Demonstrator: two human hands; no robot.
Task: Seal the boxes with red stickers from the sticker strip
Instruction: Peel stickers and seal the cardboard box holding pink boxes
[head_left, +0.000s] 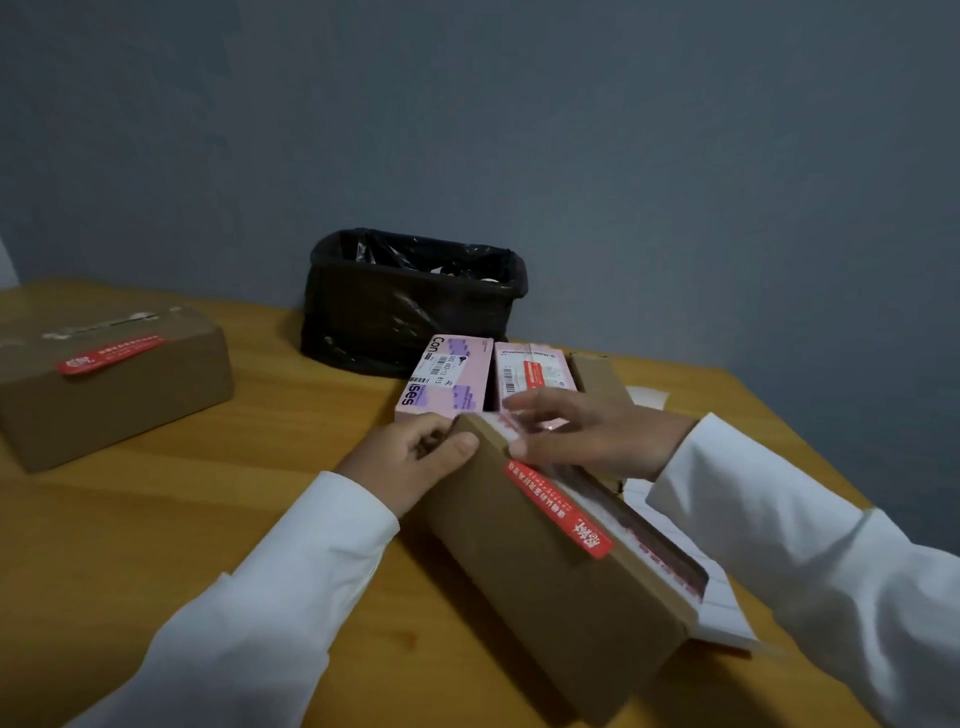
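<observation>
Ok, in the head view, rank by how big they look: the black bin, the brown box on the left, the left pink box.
1. Brown box and black bin: alike, unranked.
2. Pink box, smallest.

Two hands are in view, the left hand (415, 457) and the right hand (587, 434), each in a white sleeve. Three brown cardboard boxes sit on the tabletop (171, 519): one box near the left edge (109, 384), one tilted box at the near right between the hands (550, 582), and a partly hidden third box toward the far right (597, 376). Two pink boxes stand side by side toward the far edge, the left pink box (447, 376) and the right pink box (535, 374). Three red stickers show: one on the left-edge box (111, 353), one on the tilted box (558, 509), one on the right pink box (537, 374). One black-lined bin (410, 296) stands at the far edge. One white sticker strip (696, 587) lies beside the tilted box
</observation>
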